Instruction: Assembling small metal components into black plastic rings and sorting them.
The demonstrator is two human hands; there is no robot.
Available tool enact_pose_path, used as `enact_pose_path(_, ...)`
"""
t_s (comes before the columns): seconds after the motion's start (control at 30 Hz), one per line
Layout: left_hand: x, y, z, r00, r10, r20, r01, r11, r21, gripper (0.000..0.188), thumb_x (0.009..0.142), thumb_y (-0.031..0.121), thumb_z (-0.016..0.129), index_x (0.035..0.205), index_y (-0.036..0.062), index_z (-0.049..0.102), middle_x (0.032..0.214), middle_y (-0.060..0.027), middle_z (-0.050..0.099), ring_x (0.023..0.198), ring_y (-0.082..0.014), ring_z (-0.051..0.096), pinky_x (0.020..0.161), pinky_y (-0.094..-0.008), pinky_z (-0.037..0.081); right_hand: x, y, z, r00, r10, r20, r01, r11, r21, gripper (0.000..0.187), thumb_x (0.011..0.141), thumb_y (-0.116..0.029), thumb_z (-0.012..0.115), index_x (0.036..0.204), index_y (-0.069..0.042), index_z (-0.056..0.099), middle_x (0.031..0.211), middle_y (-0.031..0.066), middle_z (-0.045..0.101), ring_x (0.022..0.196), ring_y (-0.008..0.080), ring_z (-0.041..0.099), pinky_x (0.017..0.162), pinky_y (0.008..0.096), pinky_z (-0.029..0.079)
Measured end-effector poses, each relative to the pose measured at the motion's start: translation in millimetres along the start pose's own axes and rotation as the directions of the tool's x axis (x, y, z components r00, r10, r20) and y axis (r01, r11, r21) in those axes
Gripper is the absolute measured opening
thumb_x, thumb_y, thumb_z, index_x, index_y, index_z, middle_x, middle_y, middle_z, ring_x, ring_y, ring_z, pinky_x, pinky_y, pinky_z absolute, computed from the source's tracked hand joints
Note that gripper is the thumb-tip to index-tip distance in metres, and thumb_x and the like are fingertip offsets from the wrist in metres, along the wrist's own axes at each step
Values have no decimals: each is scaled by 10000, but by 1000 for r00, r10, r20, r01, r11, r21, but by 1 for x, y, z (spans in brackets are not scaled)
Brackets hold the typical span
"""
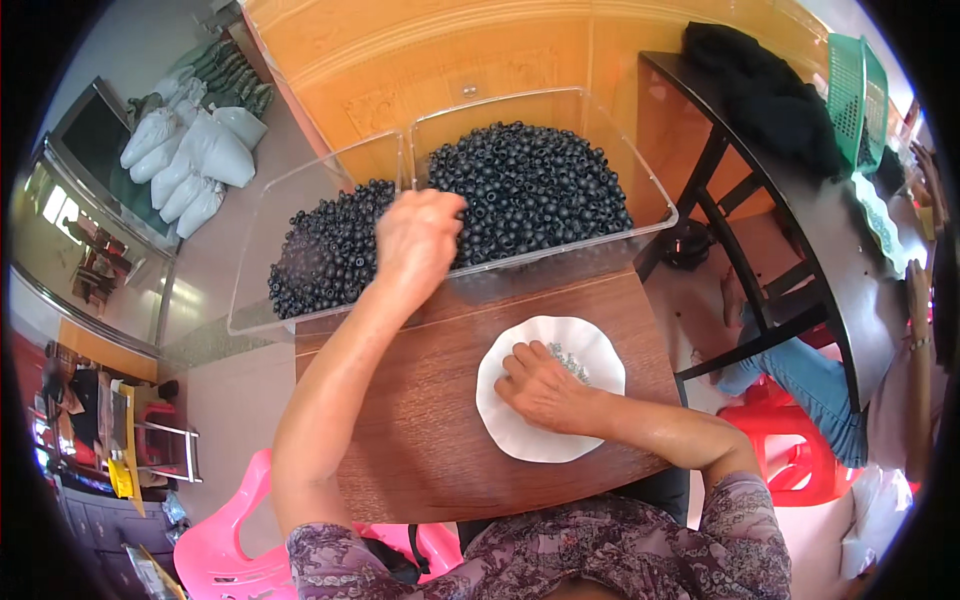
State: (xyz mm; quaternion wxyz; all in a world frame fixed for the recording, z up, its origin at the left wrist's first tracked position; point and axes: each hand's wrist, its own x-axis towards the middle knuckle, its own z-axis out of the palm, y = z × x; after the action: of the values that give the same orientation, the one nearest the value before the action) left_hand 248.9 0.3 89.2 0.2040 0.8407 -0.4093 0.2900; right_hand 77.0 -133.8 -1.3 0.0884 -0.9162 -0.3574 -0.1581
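Above centre, the left hand (416,238) is blurred, any grip unreadable. Below centre, the right hand (548,388) hides its fingertips and part of the plate (510,436); the bits (570,362) there are too small to identify. The right rim cuts off a seated person (815,385).

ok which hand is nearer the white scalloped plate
Right: the right hand is over the white scalloped plate; the left hand is beyond it, leftward, by the black beads.
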Motion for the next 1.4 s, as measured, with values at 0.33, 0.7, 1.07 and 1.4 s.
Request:
enact_pose_path(0.33, 43, 1, 64, 851, -78, 519, -20, 983, 182, 166, 641, 129, 710, 727, 29, 610, 732, -177, 618, 783, -347, 606, 670, -435, 474, -7, -6, 4, 999, 8, -36, -8, 1000, 9, 121, 639, -117, 574, 692, -26, 515, 733, 103, 512, 761, 235, 476, 678, 347, 374)
enact_pose_path(0.7, 31, 2, 40, 905, -85, 417, 66, 996, 60, 96, 716, 53, 606, 791, -5, 591, 803, -213, 609, 812, -377, 594, 703, -445, 466, -7, -10, 0, 998, 6, -64, -4, 999, 44, 139, 611, -91, 591, 688, -21, 498, 706, 115, 509, 731, 245, 480, 665, 350, 381)
enact_pose_path(1.07, -68, 72, -37, 788, -242, 566, 476, -343, -810, 213, 826, 85, 614, 1004, -25, 576, 843, -132, 635, 677, -185, 605, 641, -305, 506, -39, -13, 12, 916, 360, -179, -254, 864, 435, 139, 658, 23, 582, 755, -34, 501, 709, 138, 516, 665, 335, 515, 578, 429, 426)
enact_pose_path(1.4, -148, 98, -26, 619, -418, 666, 356, -606, -711, 238, 888, 165, 541, 1005, -40, 569, 818, -77, 583, 663, -145, 525, 650, -327, 446, -42, -5, -13, 844, 468, -260, -336, 841, 424, 143, 654, 46, 616, 770, -33, 589, 720, 110, 555, 696, 296, 526, 583, 373, 427)
